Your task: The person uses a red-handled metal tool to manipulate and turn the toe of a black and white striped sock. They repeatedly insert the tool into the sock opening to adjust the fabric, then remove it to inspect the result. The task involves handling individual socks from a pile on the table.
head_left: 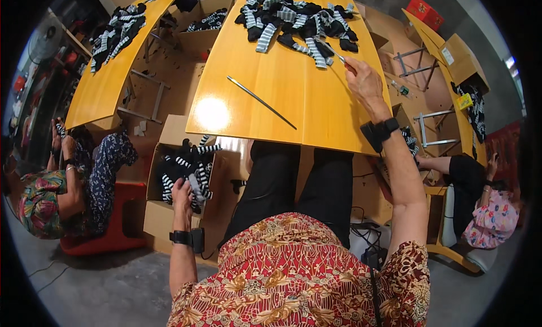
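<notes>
Right hand (364,81) pinches a thin metal rod (333,49) near the table's (282,95) right edge — long axis aimed up-left into the striped sock pile (296,19) at the far edge — left hand (182,192) closed on socks in the cardboard box (164,214) below.

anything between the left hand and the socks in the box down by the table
Nothing visible: the left hand is already in the cardboard box, touching the striped socks.
</notes>
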`<state>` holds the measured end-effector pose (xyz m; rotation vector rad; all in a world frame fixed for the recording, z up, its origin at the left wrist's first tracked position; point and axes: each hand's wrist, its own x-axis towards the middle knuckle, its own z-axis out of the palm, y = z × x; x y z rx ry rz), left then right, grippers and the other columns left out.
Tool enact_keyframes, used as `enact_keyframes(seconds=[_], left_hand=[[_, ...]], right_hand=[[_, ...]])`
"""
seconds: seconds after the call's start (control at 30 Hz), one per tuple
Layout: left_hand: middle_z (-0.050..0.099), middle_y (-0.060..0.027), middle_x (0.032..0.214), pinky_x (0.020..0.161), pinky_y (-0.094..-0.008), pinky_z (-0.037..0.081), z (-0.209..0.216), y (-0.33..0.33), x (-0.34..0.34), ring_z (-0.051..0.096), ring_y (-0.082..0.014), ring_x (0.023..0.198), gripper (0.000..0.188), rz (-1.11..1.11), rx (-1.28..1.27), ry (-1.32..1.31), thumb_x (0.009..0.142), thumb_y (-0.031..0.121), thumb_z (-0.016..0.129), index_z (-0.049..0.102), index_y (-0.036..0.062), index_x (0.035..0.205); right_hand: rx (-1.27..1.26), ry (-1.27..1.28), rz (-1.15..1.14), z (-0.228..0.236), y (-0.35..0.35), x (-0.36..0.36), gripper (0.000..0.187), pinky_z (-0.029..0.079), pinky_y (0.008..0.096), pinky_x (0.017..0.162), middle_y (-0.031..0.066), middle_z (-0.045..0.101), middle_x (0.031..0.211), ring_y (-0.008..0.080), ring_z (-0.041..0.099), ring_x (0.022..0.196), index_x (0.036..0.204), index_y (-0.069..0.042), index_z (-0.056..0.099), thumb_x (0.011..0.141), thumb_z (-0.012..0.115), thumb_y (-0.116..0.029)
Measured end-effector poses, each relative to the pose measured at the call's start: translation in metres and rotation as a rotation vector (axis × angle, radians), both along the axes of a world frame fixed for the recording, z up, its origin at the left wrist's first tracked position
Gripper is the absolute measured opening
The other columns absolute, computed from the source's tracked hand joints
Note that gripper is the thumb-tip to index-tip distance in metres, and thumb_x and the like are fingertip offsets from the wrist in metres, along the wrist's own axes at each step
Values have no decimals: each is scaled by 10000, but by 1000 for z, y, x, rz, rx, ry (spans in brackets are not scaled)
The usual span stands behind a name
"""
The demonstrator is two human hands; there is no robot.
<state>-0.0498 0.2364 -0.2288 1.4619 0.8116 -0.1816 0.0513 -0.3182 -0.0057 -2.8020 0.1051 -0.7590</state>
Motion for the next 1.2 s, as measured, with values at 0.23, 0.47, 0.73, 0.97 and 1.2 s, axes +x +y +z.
enact_keyframes(seconds=[0.23,0.47,0.73,0.97,1.2], left_hand=[[594,-116,1167,945,-305,447,35,-14,7,563,-189,1069,342,-176,306,-458,910,85,591,540,-11,1234],[635,-88,1082,828,-269,494,159,-159,7,605,-136,934,248,-522,431,-829,925,35,561,587,-8,1167],[597,-138,892,698,-393,494,174,-284,43,610,-313,836,445,-959,1059,-1100,759,229,750,581,43,1127],[662,-166,857,672,-408,500,181,-304,62,642,-334,725,455,-958,993,-783,784,164,711,579,44,1203],[696,-13,939,591,-170,407,184,-284,96,625,-67,714,268,-656,-335,-834,934,166,602,637,44,1169]], right_hand=[[93,204,199,16,7,-39,269,519,424,731,223,656,834,372,649,816,1023,-75,680,814,519,-130],[326,332,253,35,39,-158,296,526,358,722,196,677,869,303,674,768,1076,-16,671,810,565,-92],[425,311,191,24,36,-182,337,525,343,770,190,674,931,283,669,843,1133,-19,649,803,600,-63],[621,195,121,0,19,-202,319,523,328,781,188,663,986,294,665,866,1156,-11,633,847,594,-78],[319,26,67,-35,33,-186,303,503,371,689,173,619,864,320,623,777,1152,-2,619,856,588,-57]])
